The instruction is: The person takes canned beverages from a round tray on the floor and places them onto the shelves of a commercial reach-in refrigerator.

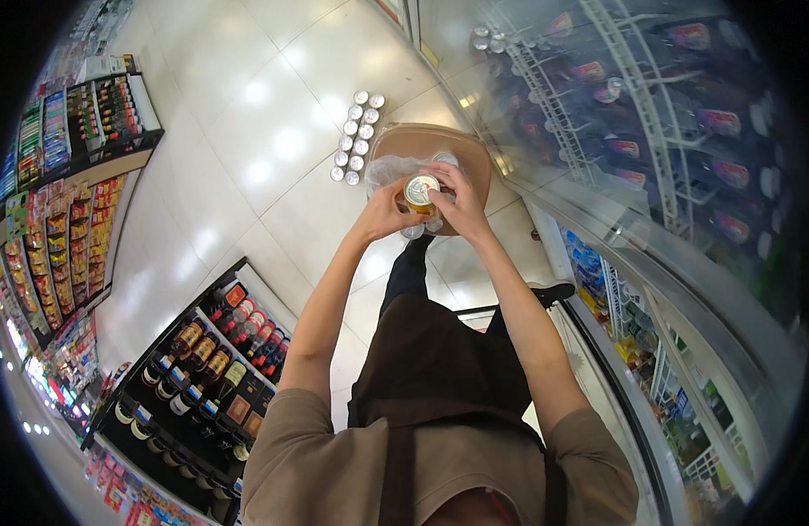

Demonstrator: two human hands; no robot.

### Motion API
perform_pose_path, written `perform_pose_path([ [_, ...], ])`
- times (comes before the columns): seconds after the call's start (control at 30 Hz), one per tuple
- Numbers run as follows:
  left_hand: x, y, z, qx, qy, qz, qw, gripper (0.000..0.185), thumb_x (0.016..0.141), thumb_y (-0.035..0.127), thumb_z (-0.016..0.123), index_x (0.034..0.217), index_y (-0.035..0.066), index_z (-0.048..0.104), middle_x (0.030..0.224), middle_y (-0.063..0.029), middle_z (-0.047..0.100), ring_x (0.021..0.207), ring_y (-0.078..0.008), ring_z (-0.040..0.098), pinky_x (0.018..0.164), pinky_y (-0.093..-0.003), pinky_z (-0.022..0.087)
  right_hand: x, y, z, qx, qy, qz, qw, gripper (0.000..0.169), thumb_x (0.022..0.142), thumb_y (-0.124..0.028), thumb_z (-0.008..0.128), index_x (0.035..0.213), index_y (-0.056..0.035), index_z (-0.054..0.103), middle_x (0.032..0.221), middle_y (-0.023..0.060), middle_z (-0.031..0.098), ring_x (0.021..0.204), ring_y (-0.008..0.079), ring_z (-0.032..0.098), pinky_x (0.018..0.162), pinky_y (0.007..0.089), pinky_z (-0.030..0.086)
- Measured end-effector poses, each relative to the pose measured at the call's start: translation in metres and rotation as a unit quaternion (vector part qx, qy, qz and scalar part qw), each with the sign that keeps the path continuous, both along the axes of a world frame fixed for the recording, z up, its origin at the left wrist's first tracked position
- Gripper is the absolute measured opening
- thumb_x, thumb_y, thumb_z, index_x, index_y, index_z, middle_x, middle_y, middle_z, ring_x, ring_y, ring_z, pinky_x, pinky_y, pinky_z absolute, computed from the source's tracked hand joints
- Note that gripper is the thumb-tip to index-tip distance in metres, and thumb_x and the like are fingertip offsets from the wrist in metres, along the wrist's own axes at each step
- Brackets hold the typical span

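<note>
Between my two hands I hold a gold drink can (pixel 420 192) upright, its silver lid facing me. My left hand (pixel 383 212) grips the can's left side, with the thumb along its front. From the right, my right hand (pixel 458 202) curls around it, thumb at the lid's edge. Beneath them is a tan stool-like seat (pixel 468 197). Crumpled clear plastic wrap (pixel 390 172) lies on it, partly covered by my hands. Another can (pixel 446 159) shows its lid just beyond my right fingers.
Two rows of cans (pixel 356 138) stand on the tiled floor (pixel 240 131) left of the seat. Along the right runs a glass cooler door (pixel 575 131), with stocked cooler shelves (pixel 631 329) beside it. Bottle shelves (pixel 207 375) and a snack rack (pixel 66 243) line the left.
</note>
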State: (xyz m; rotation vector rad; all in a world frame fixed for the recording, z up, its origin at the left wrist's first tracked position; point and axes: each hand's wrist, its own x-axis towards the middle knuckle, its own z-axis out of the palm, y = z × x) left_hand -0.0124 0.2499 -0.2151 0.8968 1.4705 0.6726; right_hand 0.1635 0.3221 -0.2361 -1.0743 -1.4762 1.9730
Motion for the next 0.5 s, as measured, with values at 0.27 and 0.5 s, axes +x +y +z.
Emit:
perform_pose_path([
  [0.27,0.040,-0.002,0.095,-0.034,-0.169,-0.038,0.984,0.057,0.092,0.044,0.070,0.127,0.000,0.059,0.110,-0.0061,0.068,0.097,-0.0110,0.062,0.081,-0.0244,0.049,0.072,-0.011,0.125,-0.111,0.001,-0.053,0.992,0.047,0.099,-0.025,0.065,0.140,-0.0036,0.055,0.130,0.0120,0.063,0.117,0.0170,0.060,0.098,0.0296,0.048],
  [0.5,0.134,-0.007,0.149,-0.071,-0.346,-0.127,0.927,0.062,0.098,0.050,0.061,0.139,0.005,0.050,0.126,-0.0054,0.063,0.116,-0.0136,0.060,0.093,-0.0295,0.051,0.177,-0.063,0.229,-0.055,-0.060,-0.163,0.983,0.051,0.099,-0.029,0.065,0.143,-0.0056,0.053,0.130,0.0093,0.062,0.115,0.0155,0.059,0.094,0.0304,0.051],
])
